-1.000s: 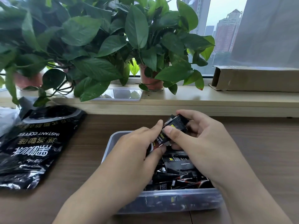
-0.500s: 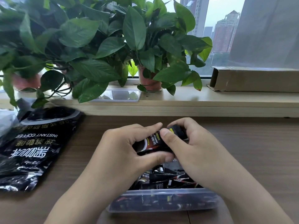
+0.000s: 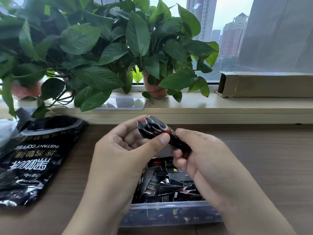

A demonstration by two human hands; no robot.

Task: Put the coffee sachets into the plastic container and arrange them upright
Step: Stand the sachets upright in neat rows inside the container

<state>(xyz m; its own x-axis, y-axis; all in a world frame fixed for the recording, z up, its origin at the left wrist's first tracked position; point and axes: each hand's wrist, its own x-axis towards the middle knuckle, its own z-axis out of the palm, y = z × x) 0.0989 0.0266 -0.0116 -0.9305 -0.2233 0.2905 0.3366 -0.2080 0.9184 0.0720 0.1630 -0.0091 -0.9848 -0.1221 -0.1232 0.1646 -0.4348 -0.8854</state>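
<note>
Now a small bundle of black sachets (image 3: 155, 130) sits in the air between both hands, above the far end of the container (image 3: 169, 209) and clear of it. Half a second ago the bundle was lower, almost covered by the two hands and close over the contents; it has since come up and its crinkled, red-marked wrappers show plainly. The left hand (image 3: 122, 150) has turned its palm more toward the camera, thumb pressed on the bundle's near face with the fingers curled behind it. The right hand (image 3: 206, 158) pinches the bundle's right end between thumb and forefinger, the other fingers curled beneath. Under them a pile (image 3: 171, 187) of more sachets lies in the container, slanted and overlapping rather than upright, much as before. The clear container stands on the brown desk (image 3: 271, 158), its near wall toward the person, and has not shifted. Well to its left on the desk lies a black bag (image 3: 33, 158) printed INSTANT COFFEE, flat, where it lay earlier. Beyond the desk runs a pale sill (image 3: 220, 106) carrying leafy plants (image 3: 135, 39), one in a reddish pot (image 3: 153, 89), a clear tray (image 3: 125, 102) partly under the leaves, and a long cardboard box (image 3: 264, 83) at the right.
</note>
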